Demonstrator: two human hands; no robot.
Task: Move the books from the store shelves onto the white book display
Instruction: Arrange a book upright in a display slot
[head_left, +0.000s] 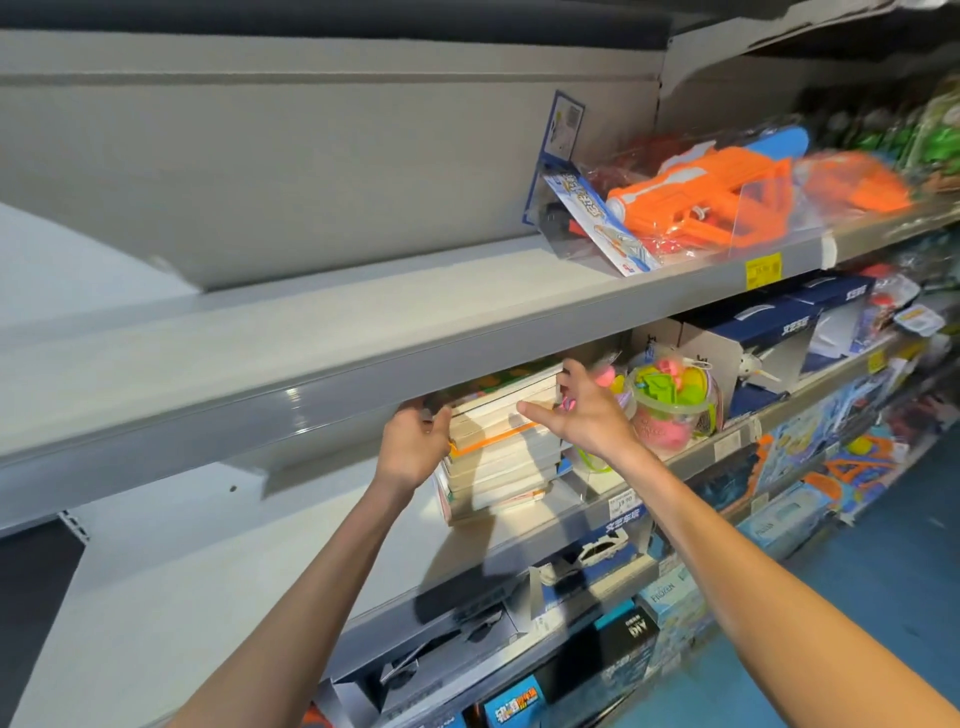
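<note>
Both hands up at the stack of books on the middle shelf: left hand curls round its left edge, right hand spread against the right side, beside the toy bucket.

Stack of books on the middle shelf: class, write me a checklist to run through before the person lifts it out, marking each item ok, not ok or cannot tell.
1. Left hand on the stack's left side: ok, fingers curl round the upper books.
2. Right hand on the right side: cannot tell, fingers are spread beside it, contact unclear.
3. Stack of books squared up: not ok, lower books sit offset.
4. Headroom under the upper shelf: cannot tell.
5. Toy bucket clear of the stack: ok, it stands apart.
6. White display in sight: not ok.
</note>
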